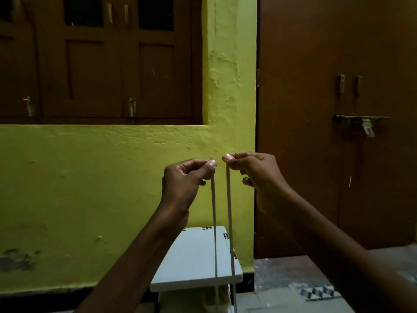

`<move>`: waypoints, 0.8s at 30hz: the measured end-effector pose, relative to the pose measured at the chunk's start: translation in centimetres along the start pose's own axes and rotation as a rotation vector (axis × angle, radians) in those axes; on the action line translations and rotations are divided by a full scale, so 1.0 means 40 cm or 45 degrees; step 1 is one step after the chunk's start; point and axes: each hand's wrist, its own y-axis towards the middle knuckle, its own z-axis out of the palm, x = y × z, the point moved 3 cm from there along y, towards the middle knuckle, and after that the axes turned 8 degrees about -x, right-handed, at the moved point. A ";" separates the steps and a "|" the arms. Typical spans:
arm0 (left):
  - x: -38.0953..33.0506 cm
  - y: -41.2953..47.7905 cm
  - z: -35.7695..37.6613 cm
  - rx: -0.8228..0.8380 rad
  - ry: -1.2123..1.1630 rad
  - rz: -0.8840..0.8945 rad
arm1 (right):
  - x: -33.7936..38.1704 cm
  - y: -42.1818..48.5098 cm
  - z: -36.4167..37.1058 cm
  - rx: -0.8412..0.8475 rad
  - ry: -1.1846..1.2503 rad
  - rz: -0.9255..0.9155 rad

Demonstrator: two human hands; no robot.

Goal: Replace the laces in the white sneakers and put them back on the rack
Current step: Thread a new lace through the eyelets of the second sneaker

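Item: yellow-green wall point(90, 199), filling 9 o'clock through the centre. Item: brown door point(327, 64) at 3 o'clock, bolt point(361, 123) on it. Item: brown window shutters point(101, 64) at 11 o'clock. Item: pale rack point(191, 263) at 6 o'clock, against the wall; top shelf bare where visible, lower tier mostly hidden. Item: left hand point(185, 177) and right hand point(255, 172), raised just below centre, near each other but apart, each pinching one end of the lace between thumb and forefinger. Item: white lace point(214, 222), two taut strands falling side by side from the hands, crossing the rack top and leaving the frame at 6 o'clock. White sneakers: not in view; presumably where the strands end. Step, as judged: evening the two lace ends after a first threading. Next move calls for equal lengths, then feeding each tip through the following eyelet without twisting the strand.
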 end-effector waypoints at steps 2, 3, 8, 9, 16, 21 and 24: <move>-0.003 0.003 0.002 0.003 -0.025 -0.003 | 0.003 0.002 0.003 0.013 -0.006 -0.007; -0.001 0.002 0.001 0.005 -0.046 -0.013 | 0.003 0.002 0.004 0.016 -0.011 -0.015; 0.062 -0.044 -0.015 0.108 -0.151 -0.130 | -0.064 -0.023 -0.016 0.008 -0.074 -0.018; 0.094 -0.066 -0.025 0.132 -0.112 -0.145 | -0.102 -0.038 -0.028 0.005 -0.119 -0.013; 0.427 -0.293 -0.113 0.529 0.657 -0.260 | -0.478 -0.213 -0.131 0.014 -0.735 -0.006; 0.646 -0.530 -0.151 0.887 1.103 -0.408 | -0.796 -0.436 -0.192 0.133 -1.108 0.317; 0.739 -0.641 -0.176 1.062 1.216 -0.508 | -0.903 -0.561 -0.217 0.247 -1.208 0.464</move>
